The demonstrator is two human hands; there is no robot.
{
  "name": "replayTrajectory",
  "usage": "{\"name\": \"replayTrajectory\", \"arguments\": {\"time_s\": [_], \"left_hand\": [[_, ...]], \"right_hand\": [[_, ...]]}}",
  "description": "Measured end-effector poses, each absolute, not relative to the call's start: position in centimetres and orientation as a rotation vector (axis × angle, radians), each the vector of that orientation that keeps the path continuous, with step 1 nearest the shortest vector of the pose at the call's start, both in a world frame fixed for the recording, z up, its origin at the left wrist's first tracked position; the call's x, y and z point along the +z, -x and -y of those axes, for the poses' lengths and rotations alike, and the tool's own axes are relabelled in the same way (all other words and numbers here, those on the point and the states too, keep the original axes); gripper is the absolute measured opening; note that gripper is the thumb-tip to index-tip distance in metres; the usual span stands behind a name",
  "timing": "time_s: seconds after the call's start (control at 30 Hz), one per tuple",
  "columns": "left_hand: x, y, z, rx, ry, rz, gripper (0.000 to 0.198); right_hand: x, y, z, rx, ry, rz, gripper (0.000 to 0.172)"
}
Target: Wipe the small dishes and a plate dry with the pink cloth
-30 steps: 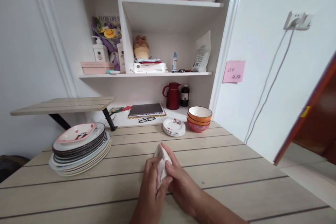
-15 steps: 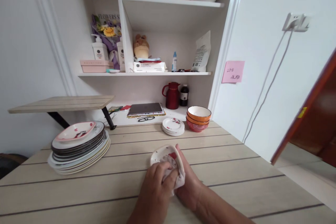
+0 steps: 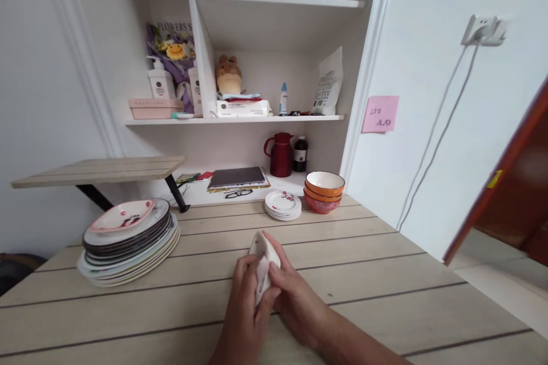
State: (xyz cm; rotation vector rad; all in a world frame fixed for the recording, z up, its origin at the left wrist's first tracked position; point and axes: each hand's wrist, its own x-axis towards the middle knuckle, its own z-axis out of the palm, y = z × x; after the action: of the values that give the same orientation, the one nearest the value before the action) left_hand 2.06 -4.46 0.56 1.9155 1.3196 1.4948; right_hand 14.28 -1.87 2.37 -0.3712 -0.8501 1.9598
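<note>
I hold a small white saucer (image 3: 259, 244) on edge above the wooden table (image 3: 385, 274), just in front of me. My right hand (image 3: 295, 302) grips the saucer's right side, thumb over its rim. My left hand (image 3: 245, 313) presses a white cloth (image 3: 261, 284) against the saucer's face, fingers closed on the cloth. Most of the saucer is hidden between my hands.
A tall stack of large plates (image 3: 128, 236) sits at the table's left. Behind stand a stack of small saucers (image 3: 282, 205) and stacked orange bowls (image 3: 324, 191). A shelf unit holds a red jug (image 3: 281, 155), a laptop (image 3: 237, 177) and bottles. A brown door (image 3: 509, 182) edges in at right.
Half a second ago the saucer lay tilted flat with its red-patterned face showing under the cloth; now it is turned back up on edge between my hands, as it was a second ago.
</note>
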Motion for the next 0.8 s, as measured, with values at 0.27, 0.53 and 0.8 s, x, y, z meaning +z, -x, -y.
{"name": "replayTrajectory", "arguments": {"time_s": [0.27,0.53,0.8], "left_hand": [[1.2,-2.1,4.6,1.387,-2.605,-1.348,0.039],[0.9,-2.8,4.8,1.607,-2.556,-1.435,0.038],[0.2,-3.2,4.6,1.643,-1.954,-1.419,0.026]], "right_hand": [[2.7,-14.3,1.4,2.118,0.521,0.674,0.066],[3.3,-14.9,1.0,2.221,0.439,0.690,0.065],[3.0,-14.6,1.8,1.990,0.296,0.825,0.076]]}}
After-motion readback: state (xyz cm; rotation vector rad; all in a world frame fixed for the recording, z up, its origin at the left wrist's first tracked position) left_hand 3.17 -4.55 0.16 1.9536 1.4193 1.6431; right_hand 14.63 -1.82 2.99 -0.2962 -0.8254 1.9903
